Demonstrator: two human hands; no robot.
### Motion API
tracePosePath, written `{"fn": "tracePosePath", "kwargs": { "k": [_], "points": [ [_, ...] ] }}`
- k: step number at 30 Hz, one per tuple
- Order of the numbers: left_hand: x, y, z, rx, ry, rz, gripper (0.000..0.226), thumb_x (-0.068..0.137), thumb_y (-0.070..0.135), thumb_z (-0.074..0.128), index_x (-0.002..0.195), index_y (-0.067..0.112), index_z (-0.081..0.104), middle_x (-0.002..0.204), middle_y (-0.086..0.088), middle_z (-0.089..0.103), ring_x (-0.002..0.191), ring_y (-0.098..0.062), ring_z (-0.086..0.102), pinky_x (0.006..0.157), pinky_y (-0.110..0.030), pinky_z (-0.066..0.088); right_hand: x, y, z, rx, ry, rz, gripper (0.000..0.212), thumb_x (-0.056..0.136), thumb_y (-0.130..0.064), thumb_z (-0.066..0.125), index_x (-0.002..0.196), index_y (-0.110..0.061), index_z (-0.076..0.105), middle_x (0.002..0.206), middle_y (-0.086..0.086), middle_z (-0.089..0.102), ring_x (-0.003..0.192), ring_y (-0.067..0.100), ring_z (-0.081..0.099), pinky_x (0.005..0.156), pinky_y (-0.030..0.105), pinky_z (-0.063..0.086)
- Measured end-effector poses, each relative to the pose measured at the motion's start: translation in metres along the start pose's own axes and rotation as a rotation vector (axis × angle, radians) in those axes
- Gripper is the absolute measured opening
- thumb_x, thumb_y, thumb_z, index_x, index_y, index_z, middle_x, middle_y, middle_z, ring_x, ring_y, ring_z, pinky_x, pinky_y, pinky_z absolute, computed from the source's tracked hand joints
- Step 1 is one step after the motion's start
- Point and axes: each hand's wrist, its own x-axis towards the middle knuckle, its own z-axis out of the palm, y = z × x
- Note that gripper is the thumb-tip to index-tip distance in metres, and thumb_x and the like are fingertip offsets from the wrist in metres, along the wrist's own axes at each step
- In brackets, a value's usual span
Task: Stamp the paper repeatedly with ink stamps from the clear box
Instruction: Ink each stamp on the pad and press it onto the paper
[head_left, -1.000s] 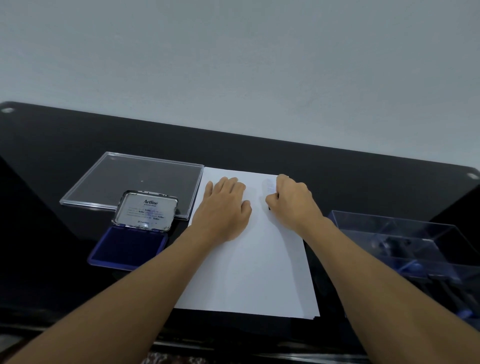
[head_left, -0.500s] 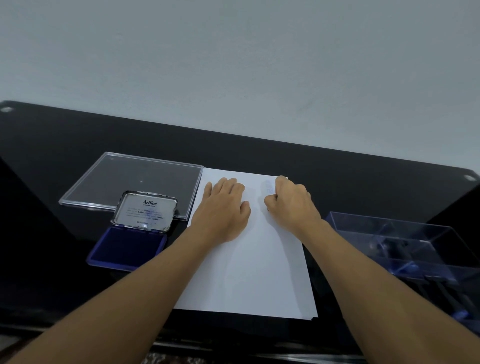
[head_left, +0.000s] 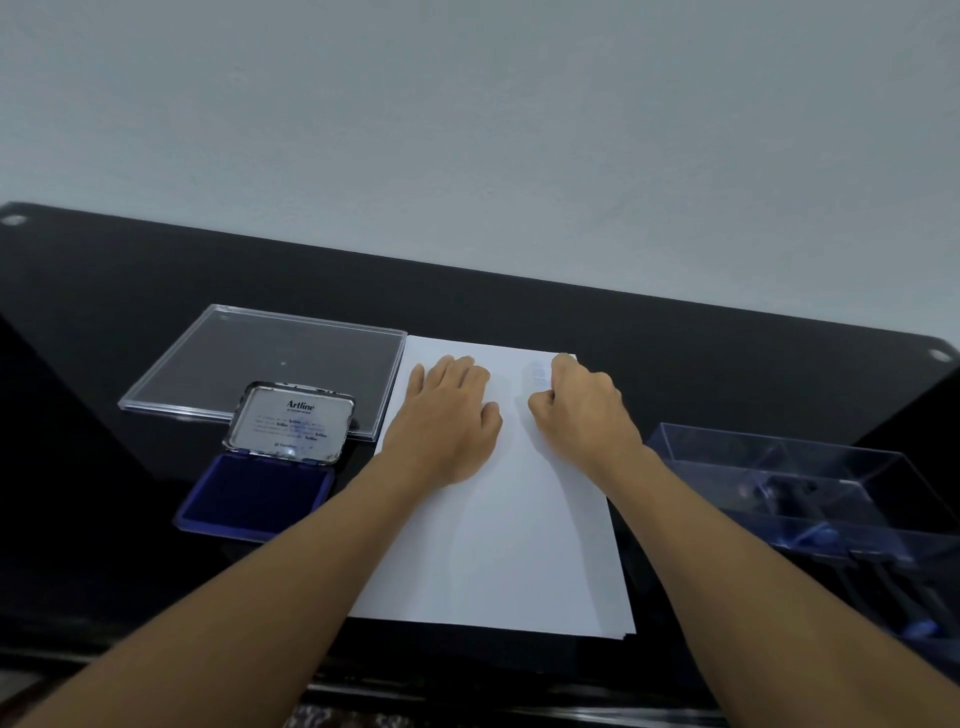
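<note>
A white sheet of paper (head_left: 498, 545) lies on the black table in front of me. My left hand (head_left: 447, 415) rests flat on its upper left part, fingers straight. My right hand (head_left: 582, 410) sits at the upper right corner with fingers curled downward, apparently round a small stamp that the hand hides almost entirely. A faint blue stamp print (head_left: 537, 371) shows on the paper just left of its knuckles. The clear box (head_left: 789, 467) stands to the right and holds dark stamps with blue parts.
An open Artline ink pad (head_left: 254, 493) with a blue cushion and raised metal lid lies left of the paper. Behind it lies the box's flat clear lid (head_left: 260, 358). The glossy black table (head_left: 675, 338) ends at a pale wall.
</note>
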Motion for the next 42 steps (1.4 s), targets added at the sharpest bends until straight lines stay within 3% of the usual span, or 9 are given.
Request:
{"fn": "tracePosePath", "kwargs": {
  "k": [10,13,16,20,27,42],
  "points": [
    [0.001,-0.002,0.001,0.012,0.004,0.011,0.035,0.096,0.027,0.038,0.126,0.012,0.05,0.133,0.0,0.047,0.126,-0.02,0.037,0.116,-0.046,0.02,0.009,0.001,0.0,0.001,-0.027,0.003,0.009,0.095,-0.023,0.049,0.092,-0.017,0.044,0.087,0.005,0.053,0.076,0.023,0.057,0.063,0.038,0.052],
    [0.001,-0.002,0.001,0.009,0.001,0.01,0.036,0.096,0.026,0.039,0.127,0.012,0.05,0.134,0.0,0.047,0.127,-0.019,0.037,0.116,-0.046,0.02,0.009,0.001,0.0,-0.001,-0.034,0.002,0.016,0.093,-0.023,0.048,0.082,-0.02,0.038,0.084,0.005,0.052,0.075,0.025,0.055,0.061,0.038,0.048],
    [0.001,-0.001,-0.001,-0.002,-0.015,-0.006,0.041,0.094,0.029,0.034,0.127,0.012,0.05,0.133,0.0,0.047,0.126,-0.019,0.037,0.114,-0.045,0.021,0.007,0.001,-0.002,-0.009,-0.055,0.002,0.012,0.094,-0.023,0.048,0.086,-0.018,0.04,0.084,0.005,0.051,0.072,0.024,0.055,0.059,0.037,0.048],
    [0.002,0.001,-0.007,-0.016,-0.034,-0.019,0.045,0.091,0.03,0.033,0.126,0.011,0.052,0.133,-0.001,0.05,0.124,-0.02,0.039,0.11,-0.041,0.025,0.006,0.0,-0.011,-0.012,-0.102,-0.007,0.025,0.094,-0.022,0.048,0.075,-0.02,0.033,0.08,0.003,0.047,0.062,0.017,0.043,0.051,0.03,0.032],
    [0.006,0.003,-0.034,-0.104,-0.04,-0.036,0.042,0.096,0.027,0.045,0.133,0.01,0.051,0.14,-0.003,0.051,0.13,-0.023,0.042,0.112,-0.049,0.031,0.009,0.006,-0.053,0.132,0.083,-0.023,0.017,0.094,-0.024,0.052,0.087,-0.009,0.05,0.085,0.007,0.057,0.066,0.019,0.047,0.053,0.031,0.038],
    [-0.005,0.016,-0.059,-0.046,-0.035,-0.061,0.038,0.096,0.025,0.047,0.132,0.011,0.052,0.14,-0.003,0.051,0.127,-0.021,0.044,0.11,-0.043,0.032,-0.007,0.014,-0.077,0.154,0.066,-0.081,0.01,0.096,-0.021,0.052,0.088,-0.015,0.054,0.085,0.004,0.062,0.069,0.019,0.055,0.06,0.033,0.047]
  ]
}}
